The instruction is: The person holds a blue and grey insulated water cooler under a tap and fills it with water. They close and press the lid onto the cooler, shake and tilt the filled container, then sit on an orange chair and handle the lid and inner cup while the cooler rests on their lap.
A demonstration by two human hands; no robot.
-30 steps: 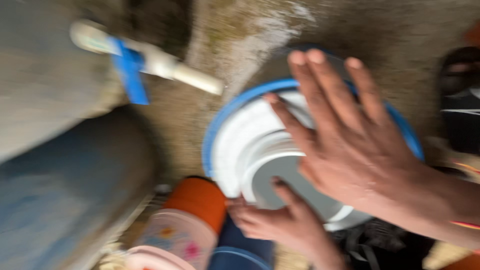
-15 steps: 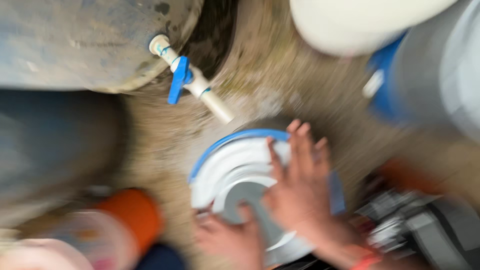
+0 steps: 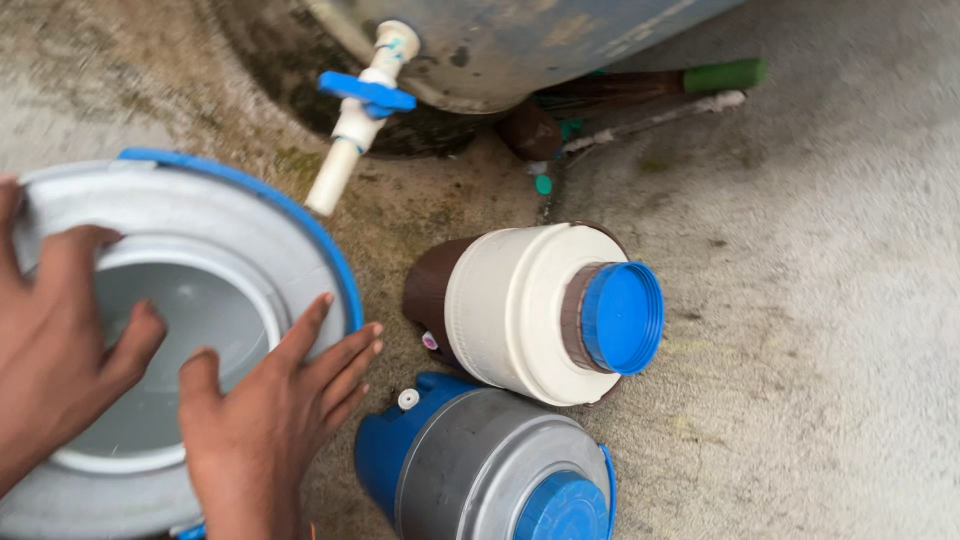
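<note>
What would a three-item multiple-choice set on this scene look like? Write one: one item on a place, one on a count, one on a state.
1. Where does the white tap with the blue handle sit?
A. On the big drum's wall, above the ground
B. On the white jug's side
C. Lying loose beside the grey jug

2. How many closed jugs with blue caps stand right of the open container?
A. One
B. Two
C. Four

3. What state is the grey container under the hands in?
A. Capped
B. Open at the top
C. Tipped on its side

Answers:
1 A: the tap juts from the drum.
2 B: only the white jug and the grey jug are there.
3 B: its inside shows, with the left hand and right hand resting on its rim.
</note>
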